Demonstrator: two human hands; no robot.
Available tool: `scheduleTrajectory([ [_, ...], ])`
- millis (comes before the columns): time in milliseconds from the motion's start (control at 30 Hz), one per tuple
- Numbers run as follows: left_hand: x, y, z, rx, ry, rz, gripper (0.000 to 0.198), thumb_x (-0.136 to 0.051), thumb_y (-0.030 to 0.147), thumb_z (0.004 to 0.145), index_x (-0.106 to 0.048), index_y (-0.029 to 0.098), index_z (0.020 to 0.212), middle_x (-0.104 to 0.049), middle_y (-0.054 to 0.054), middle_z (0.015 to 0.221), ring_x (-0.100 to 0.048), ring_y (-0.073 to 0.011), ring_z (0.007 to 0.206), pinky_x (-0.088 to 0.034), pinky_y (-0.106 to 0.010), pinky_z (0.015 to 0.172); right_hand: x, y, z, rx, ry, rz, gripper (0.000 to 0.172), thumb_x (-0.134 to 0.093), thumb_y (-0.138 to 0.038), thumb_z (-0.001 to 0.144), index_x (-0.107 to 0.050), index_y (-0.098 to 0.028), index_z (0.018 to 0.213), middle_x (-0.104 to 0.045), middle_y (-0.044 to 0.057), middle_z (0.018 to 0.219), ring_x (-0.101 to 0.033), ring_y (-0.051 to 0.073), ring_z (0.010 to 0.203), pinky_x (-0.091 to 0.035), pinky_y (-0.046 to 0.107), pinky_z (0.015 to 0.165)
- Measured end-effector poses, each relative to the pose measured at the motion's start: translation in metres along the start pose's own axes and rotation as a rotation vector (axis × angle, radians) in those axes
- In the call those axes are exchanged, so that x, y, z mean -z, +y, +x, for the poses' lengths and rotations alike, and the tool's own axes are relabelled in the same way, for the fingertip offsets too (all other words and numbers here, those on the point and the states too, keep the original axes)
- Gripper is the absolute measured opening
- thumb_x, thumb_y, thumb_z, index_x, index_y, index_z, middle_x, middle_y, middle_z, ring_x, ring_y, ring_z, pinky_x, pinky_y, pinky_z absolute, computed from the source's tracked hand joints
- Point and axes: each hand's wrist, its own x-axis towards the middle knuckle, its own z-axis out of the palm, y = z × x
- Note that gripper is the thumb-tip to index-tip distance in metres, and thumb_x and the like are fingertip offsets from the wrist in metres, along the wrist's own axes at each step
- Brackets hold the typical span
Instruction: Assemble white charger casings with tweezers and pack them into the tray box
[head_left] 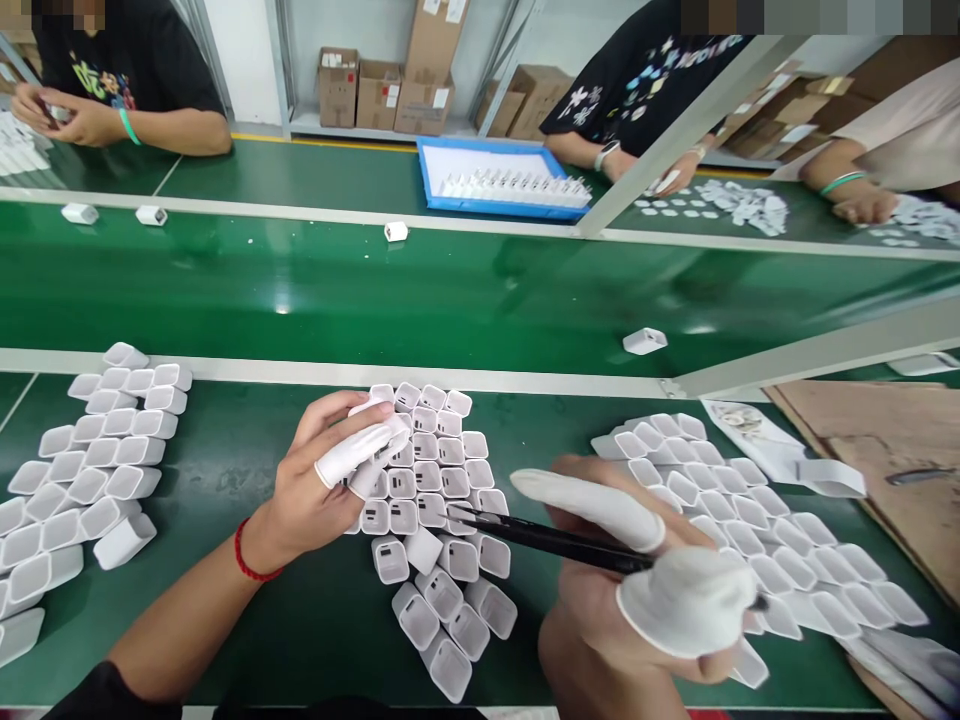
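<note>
My left hand, with white finger covers and a red cord at the wrist, has its fingers bent round a white piece at the upper left of the middle group of white cups. My right hand, also in white finger covers, grips black tweezers. The tweezers' tips point left, over the cups in the lower middle rows. Small dark parts show inside several cups. Part of the piece in my left hand is hidden by the fingers.
More white cups stand at the left and right. A green belt behind a pale rail carries several white pieces. Cardboard lies at the right. Across the belt, people work near a blue tray.
</note>
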Motion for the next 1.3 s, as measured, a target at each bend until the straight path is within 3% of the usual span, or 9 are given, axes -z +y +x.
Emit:
scheduleTrajectory([
  [100, -0.001, 0.0, 0.0, 0.017, 0.046, 0.021, 0.058, -0.07, 0.0, 0.079, -0.055, 0.02, 0.131, -0.067, -0.009, 0.114, -0.061, -0.0253, 0.109, -0.061, -0.042, 0.084, 0.001, 0.001, -0.001, -0.013, 0.057, 0.171, 0.037, -0.047, -0.028, 0.091, -0.067, -0.023, 0.121, -0.073, 0.006, 0.088, -0.07, 0.026, 0.068, -0.056, 0.036, 0.049],
  [267, 0.001, -0.001, 0.0, 0.022, 0.114, -0.004, 0.062, -0.073, -0.002, 0.074, -0.056, 0.017, 0.13, -0.066, -0.011, 0.113, -0.061, -0.0262, 0.106, -0.06, -0.042, 0.081, -0.011, -0.007, 0.01, 0.064, 0.116, 0.385, 0.036, -0.063, -0.02, 0.087, -0.067, -0.026, 0.122, -0.075, 0.006, 0.097, -0.07, 0.022, 0.061, -0.058, 0.034, 0.045],
  [433, 0.003, 0.001, 0.0, 0.035, 0.115, 0.047, 0.058, -0.072, 0.002, 0.078, -0.055, 0.021, 0.13, -0.067, -0.009, 0.113, -0.061, -0.0246, 0.107, -0.06, -0.041, 0.082, -0.021, -0.015, 0.018, 0.135, 0.19, 0.307, 0.046, -0.068, -0.006, 0.08, -0.067, -0.023, 0.124, -0.076, 0.004, 0.089, -0.072, 0.022, 0.069, -0.062, 0.034, 0.054],
  [633, 0.002, 0.002, -0.002, 0.026, 0.108, 0.051, 0.059, -0.072, 0.0, 0.077, -0.056, 0.02, 0.13, -0.067, -0.009, 0.114, -0.061, -0.0245, 0.106, -0.06, -0.042, 0.082, -0.022, -0.012, 0.019, 0.202, 0.105, 0.325, 0.059, -0.063, -0.001, 0.078, -0.06, -0.023, 0.132, -0.076, 0.004, 0.093, -0.072, 0.022, 0.074, -0.063, 0.034, 0.058],
  [833, 0.0, 0.001, -0.005, 0.028, 0.099, 0.062, 0.056, -0.071, 0.004, 0.08, -0.056, 0.022, 0.131, -0.067, -0.008, 0.115, -0.061, -0.0242, 0.108, -0.061, -0.041, 0.083, -0.025, -0.015, 0.014, 0.15, 0.177, 0.262, 0.056, -0.064, -0.004, 0.079, -0.062, -0.024, 0.131, -0.076, 0.004, 0.093, -0.073, 0.023, 0.074, -0.063, 0.035, 0.056],
  [1000, 0.001, 0.002, -0.005, 0.028, 0.094, 0.072, 0.058, -0.072, 0.002, 0.077, -0.057, 0.021, 0.13, -0.068, -0.008, 0.113, -0.061, -0.0253, 0.107, -0.061, -0.042, 0.082, -0.025, -0.017, 0.018, 0.197, 0.123, 0.312, 0.057, -0.067, -0.003, 0.077, -0.062, -0.022, 0.13, -0.076, 0.004, 0.095, -0.073, 0.022, 0.077, -0.064, 0.033, 0.059],
  [1300, 0.0, 0.004, 0.001, 0.009, 0.088, 0.062, 0.055, -0.07, 0.003, 0.081, -0.055, 0.02, 0.131, -0.068, -0.01, 0.112, -0.061, -0.0245, 0.106, -0.06, -0.041, 0.081, -0.028, -0.019, 0.014, 0.156, 0.197, 0.256, 0.053, -0.062, -0.003, 0.08, -0.063, -0.022, 0.129, -0.075, 0.007, 0.097, -0.072, 0.024, 0.077, -0.063, 0.035, 0.055],
])
